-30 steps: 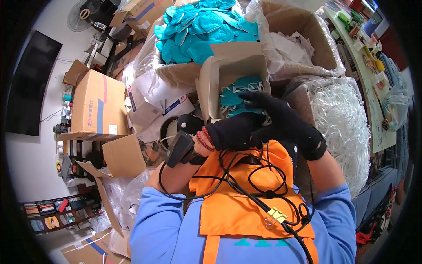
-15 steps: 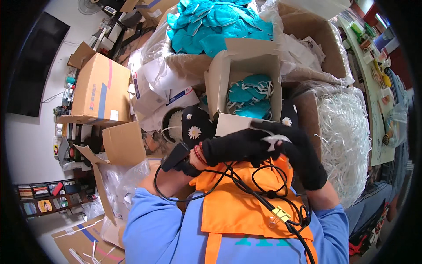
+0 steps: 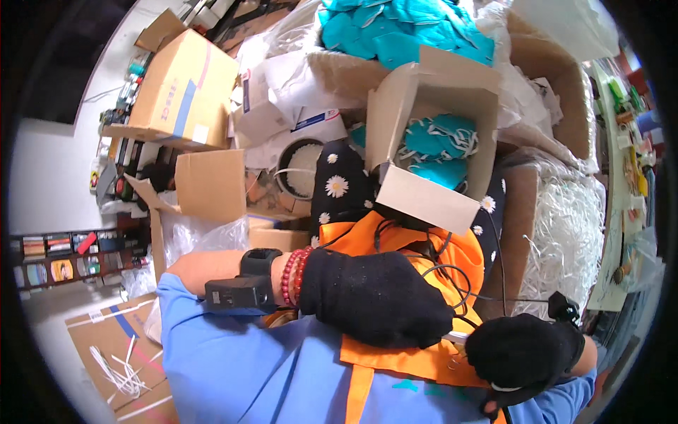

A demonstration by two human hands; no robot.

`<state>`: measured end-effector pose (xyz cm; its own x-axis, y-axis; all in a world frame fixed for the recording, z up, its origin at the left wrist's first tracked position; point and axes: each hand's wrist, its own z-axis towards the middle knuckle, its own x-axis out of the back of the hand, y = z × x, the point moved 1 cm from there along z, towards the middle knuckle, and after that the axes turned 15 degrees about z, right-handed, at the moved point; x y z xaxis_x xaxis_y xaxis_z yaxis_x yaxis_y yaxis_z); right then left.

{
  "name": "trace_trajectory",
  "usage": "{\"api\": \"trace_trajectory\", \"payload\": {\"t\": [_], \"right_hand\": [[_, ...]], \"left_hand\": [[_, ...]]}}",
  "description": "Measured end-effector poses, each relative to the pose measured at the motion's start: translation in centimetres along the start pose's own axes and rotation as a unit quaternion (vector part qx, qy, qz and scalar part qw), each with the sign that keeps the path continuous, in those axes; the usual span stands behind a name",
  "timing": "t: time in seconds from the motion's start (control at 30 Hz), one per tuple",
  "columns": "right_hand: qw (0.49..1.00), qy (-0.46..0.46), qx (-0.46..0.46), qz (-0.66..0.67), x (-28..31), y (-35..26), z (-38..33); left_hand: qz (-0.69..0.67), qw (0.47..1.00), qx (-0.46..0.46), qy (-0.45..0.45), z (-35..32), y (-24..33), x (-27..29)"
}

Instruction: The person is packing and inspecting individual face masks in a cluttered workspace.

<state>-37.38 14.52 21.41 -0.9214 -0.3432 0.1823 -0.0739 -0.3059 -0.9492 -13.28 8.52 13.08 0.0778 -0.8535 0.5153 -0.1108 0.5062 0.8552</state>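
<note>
Black-gloved left hand flat and open on orange vest, right hand curled loosely, grip unclear, small open box of teal pieces just beyond

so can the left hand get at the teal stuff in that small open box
Probably yes: the left hand lies on the orange vest just below the small open box, whose flaps are open, leaving the teal pieces uncovered.
</note>
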Motion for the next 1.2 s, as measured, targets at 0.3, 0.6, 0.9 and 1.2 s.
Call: {"api": "trace_trajectory", "payload": {"t": [0.3,0.6,0.9,1.2], "right_hand": [[0.88,0.302,-0.095,-0.354,22.9,-0.3,-4.0],[0.609,0.246,-0.296,-0.694,32.2,11.0,-22.1],[0.561,0.118,-0.376,-0.728,27.8,6.1,-16.9],[0.819,0.135,-0.151,-0.538,11.5,12.5,0.5]], "left_hand": [[0.474,0.845,0.187,0.16,-19.8,-23.7,2.7],[0.309,0.765,0.538,0.172,-18.3,-33.5,1.6],[0.397,0.718,0.425,0.382,-7.6,-25.0,10.7],[0.441,0.871,0.186,0.115,13.1,-18.4,8.7]]}}
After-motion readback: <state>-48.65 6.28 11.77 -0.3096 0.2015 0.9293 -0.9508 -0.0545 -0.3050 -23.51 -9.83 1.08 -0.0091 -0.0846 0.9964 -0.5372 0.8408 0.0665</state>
